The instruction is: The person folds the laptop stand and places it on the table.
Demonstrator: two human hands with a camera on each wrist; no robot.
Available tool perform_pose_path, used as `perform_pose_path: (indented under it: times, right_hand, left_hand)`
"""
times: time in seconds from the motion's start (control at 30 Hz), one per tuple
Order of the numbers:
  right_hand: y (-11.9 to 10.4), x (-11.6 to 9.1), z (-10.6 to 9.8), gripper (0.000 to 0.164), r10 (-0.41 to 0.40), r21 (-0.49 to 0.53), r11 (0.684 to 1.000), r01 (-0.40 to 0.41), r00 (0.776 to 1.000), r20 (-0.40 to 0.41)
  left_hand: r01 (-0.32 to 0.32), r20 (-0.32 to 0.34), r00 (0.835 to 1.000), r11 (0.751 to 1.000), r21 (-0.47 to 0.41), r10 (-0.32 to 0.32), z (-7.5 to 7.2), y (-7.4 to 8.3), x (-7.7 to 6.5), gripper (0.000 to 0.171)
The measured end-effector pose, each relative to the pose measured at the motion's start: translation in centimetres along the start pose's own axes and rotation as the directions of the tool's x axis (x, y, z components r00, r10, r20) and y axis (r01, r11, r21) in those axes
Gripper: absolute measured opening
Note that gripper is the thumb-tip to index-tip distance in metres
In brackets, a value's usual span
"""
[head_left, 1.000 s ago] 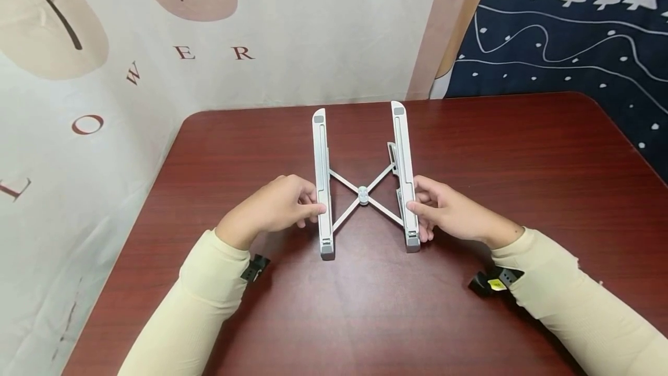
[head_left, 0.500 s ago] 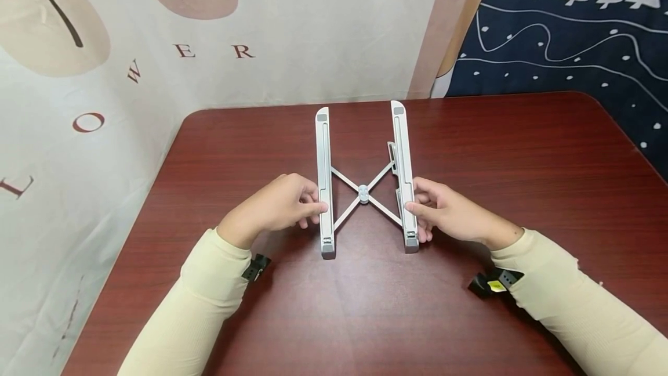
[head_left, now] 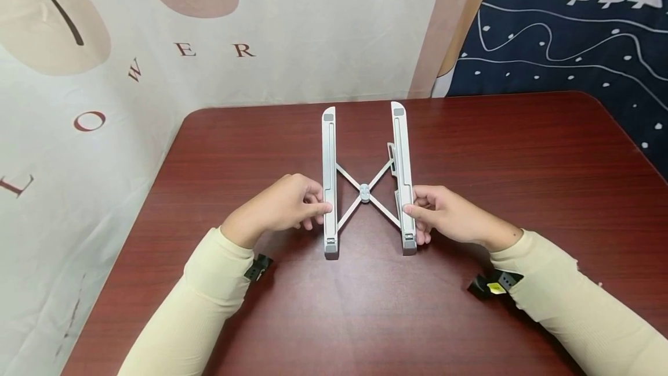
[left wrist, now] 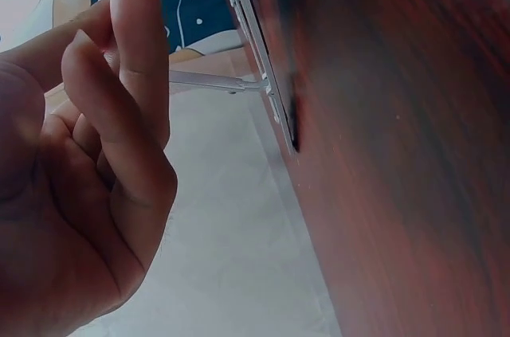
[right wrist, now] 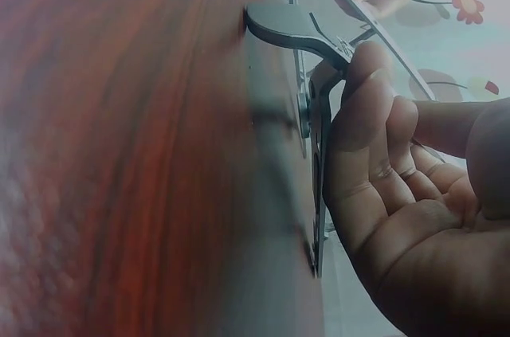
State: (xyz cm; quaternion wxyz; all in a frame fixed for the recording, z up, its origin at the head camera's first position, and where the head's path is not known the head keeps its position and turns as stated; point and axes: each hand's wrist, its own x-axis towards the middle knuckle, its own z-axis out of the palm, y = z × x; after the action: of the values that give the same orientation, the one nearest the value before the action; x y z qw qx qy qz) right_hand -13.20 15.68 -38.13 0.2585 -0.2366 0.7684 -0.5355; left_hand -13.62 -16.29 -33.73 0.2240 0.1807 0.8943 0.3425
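Pinching the left rail (head_left: 329, 161) of a silver X-braced stand (head_left: 365, 192) between thumb and curled fingers with the left hand (head_left: 282, 205), and pinching the right rail (head_left: 402, 161) likewise with the right hand (head_left: 455, 213), pressing each thumb against the upper face. Holding the stand on the reddish-brown tabletop (head_left: 365, 318), between both hands and toward the rear edge, with crossed struts (head_left: 385, 212) and a central hub (head_left: 365, 192) between the rails. Facing a pale printed cloth (head_left: 334, 33) behind the tabletop and a dark blue tree-patterned cloth (head_left: 563, 39) farther right.
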Motion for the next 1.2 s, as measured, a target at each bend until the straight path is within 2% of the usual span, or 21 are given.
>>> perform_pose_path:
  times: [0.3,1.2]
  right_hand:
    - [-0.2,0.0,0.3,0.014,-0.001,0.005,1.000,0.001,1.000,0.000]
    - [-0.3,0.3,1.4,0.015,-0.012,0.013,1.000,0.012,0.999,0.037]
  left_hand:
    - [-0.005,0.018,1.000,0.999,-0.037,0.006,0.2,0.1,0.1,0.019]
    - [-0.010,0.032,0.999,0.999,-0.044,0.011,1.4,1.0,0.5,0.022]
